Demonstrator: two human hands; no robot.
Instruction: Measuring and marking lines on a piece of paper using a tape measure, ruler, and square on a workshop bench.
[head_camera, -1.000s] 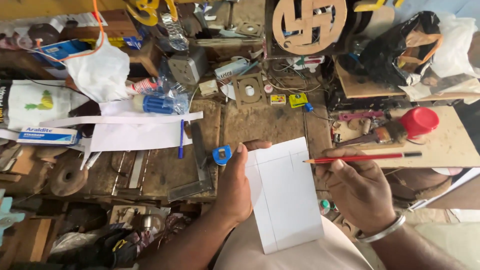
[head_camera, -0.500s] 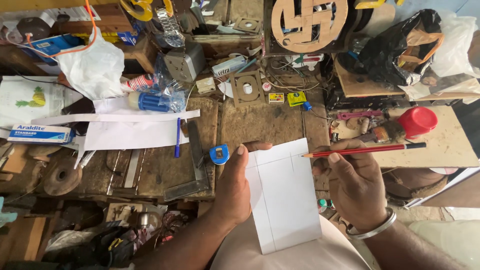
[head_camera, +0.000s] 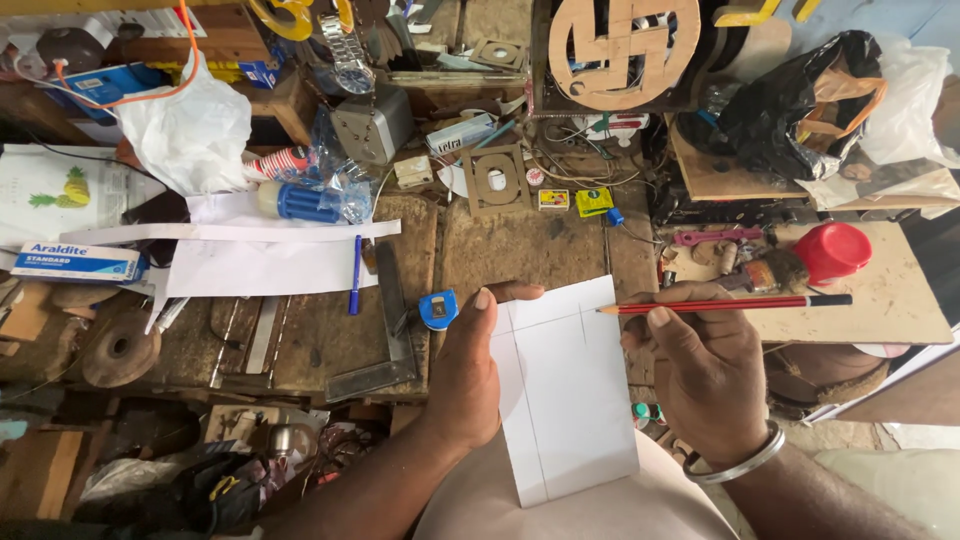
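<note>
A white card (head_camera: 565, 390), marked with thin pencil lines, is held out over the lap at the near edge of the cluttered wooden counter (head_camera: 520, 245), tilted slightly with its top corner toward the right. Its left edge is gripped by the left hand (head_camera: 468, 375), thumb laid across the upper corner and fingers tucked behind. Just right of the card, a red pencil (head_camera: 725, 303) is pinched in the right hand (head_camera: 700, 375), lying nearly level, its sharpened tip brought right up to the card's top right corner and its dark end pointing away to the right. A metal bangle (head_camera: 735, 465) is seen on that wrist. Beside the left thumb, a small blue tape measure (head_camera: 438, 309) is resting on the counter, touching a steel try square (head_camera: 385, 330). Farther left, a blue pen (head_camera: 355, 275) is lying across white paper sheets (head_camera: 250, 262). To the right, a red lid (head_camera: 832, 250) is sitting on a plywood board (head_camera: 880, 300), near the pencil's far end. At the back, a wooden cutout disc (head_camera: 625, 50) is propped up.
</note>
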